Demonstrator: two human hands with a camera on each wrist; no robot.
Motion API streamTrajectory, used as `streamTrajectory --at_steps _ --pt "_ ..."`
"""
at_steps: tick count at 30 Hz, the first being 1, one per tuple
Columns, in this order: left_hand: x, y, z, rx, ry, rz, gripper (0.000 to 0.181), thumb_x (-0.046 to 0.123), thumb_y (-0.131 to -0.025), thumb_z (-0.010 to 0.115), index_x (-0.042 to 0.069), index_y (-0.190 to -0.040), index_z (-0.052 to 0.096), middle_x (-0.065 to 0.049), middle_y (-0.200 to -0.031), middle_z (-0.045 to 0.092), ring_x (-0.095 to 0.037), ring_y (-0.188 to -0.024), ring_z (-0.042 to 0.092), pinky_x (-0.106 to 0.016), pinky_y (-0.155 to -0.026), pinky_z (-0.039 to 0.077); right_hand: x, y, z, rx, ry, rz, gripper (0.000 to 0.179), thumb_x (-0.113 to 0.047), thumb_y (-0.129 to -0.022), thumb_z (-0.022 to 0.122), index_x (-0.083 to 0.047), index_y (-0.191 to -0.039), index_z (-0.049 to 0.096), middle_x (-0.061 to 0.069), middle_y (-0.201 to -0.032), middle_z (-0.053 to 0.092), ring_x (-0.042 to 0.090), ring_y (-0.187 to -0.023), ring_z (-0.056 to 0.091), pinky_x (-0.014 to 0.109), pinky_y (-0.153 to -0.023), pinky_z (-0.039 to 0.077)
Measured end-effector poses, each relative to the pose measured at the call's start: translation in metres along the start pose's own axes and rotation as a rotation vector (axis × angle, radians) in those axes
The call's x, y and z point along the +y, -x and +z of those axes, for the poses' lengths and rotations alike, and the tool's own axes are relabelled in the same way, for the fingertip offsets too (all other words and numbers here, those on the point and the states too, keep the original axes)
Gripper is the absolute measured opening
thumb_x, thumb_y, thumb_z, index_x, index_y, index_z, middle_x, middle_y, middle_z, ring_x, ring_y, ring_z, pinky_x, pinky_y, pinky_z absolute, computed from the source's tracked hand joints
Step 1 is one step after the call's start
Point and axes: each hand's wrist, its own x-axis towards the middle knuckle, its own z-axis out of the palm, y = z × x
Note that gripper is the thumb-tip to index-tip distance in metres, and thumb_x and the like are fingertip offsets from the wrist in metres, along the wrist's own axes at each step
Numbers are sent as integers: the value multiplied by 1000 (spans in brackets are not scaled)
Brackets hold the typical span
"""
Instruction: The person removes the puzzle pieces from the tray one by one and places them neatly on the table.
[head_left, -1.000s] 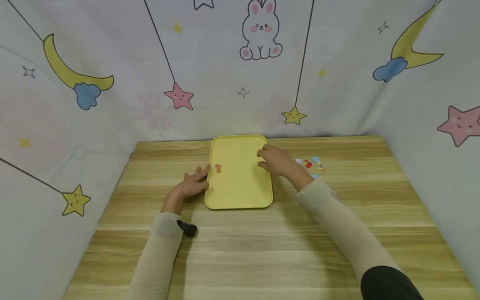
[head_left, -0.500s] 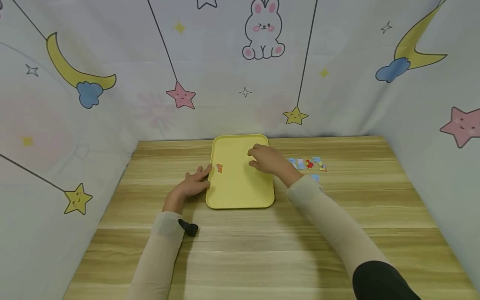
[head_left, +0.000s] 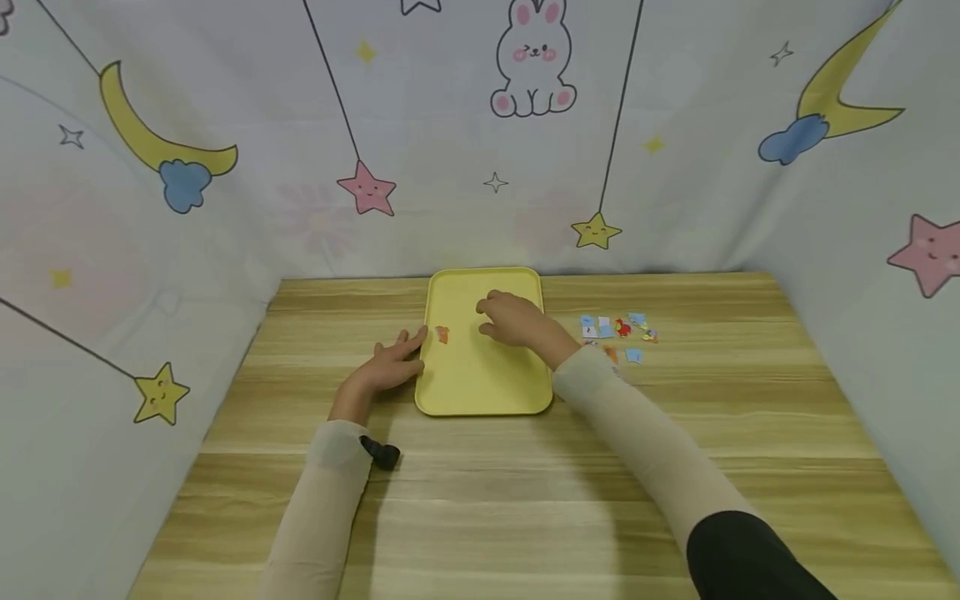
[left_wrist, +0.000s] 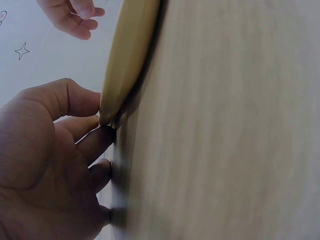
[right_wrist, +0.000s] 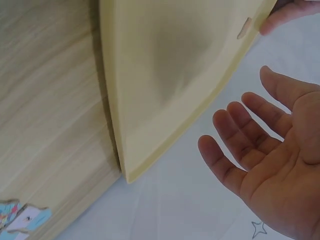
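Observation:
A yellow tray [head_left: 487,379] lies on the wooden table [head_left: 480,500], with a small orange piece [head_left: 442,335] near its left rim. My left hand [head_left: 390,367] rests on the table with its fingertips against the tray's left edge; in the left wrist view the thumb [left_wrist: 65,100] touches the tray's rim [left_wrist: 130,55]. My right hand [head_left: 510,321] hovers over the middle of the tray, palm down. The right wrist view shows that hand [right_wrist: 270,165] with relaxed, spread fingers and nothing in it, above the tray [right_wrist: 165,75] and the orange piece [right_wrist: 244,28].
Several small coloured pieces [head_left: 618,329] lie scattered on the table right of the tray, two of them showing in the right wrist view [right_wrist: 20,220]. Printed fabric walls [head_left: 480,167] close in the table at the back and both sides.
My right hand has moved left from the tray's right edge to over its middle, uncovering more of the scattered pieces. The left hand and the tray have stayed put.

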Motion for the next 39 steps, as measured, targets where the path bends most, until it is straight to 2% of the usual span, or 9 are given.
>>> streamTrajectory --at_steps 13,28,31,39 --pt "1 -2 2 0 -15 -11 76 23 -102 49 12 -170 15 -19 -175 9 -35 -162 -8 -62 -120 -24 -16 -23 17 -30 -3 30 49 -28 -108 62 -4 -150 57 14 -142 59 28 -123 62 40 -99 54" --pt "-2 -2 1 12 -27 -13 77 23 -102 49 13 -170 16 -19 -174 11 -37 -162 -6 -63 -120 -23 -34 -46 22 -44 -31 -7 53 -35 -109 60 -2 -150 56 15 -139 60 29 -124 61 41 -105 52" --pt "-1 -2 1 9 -29 -5 77 23 -101 49 12 -170 16 -18 -174 12 -36 -162 -6 -63 -120 -23 -37 -50 24 -53 -31 -3 47 -34 -111 56 -3 -145 59 13 -134 61 27 -118 62 41 -101 53" --pt "-2 -2 1 11 -42 1 75 22 -103 47 11 -170 16 -20 -174 12 -36 -162 -5 -63 -121 -22 -45 -57 30 -40 -1 7 27 -26 -111 54 -6 -121 68 8 -115 61 21 -92 57 34 -79 52"
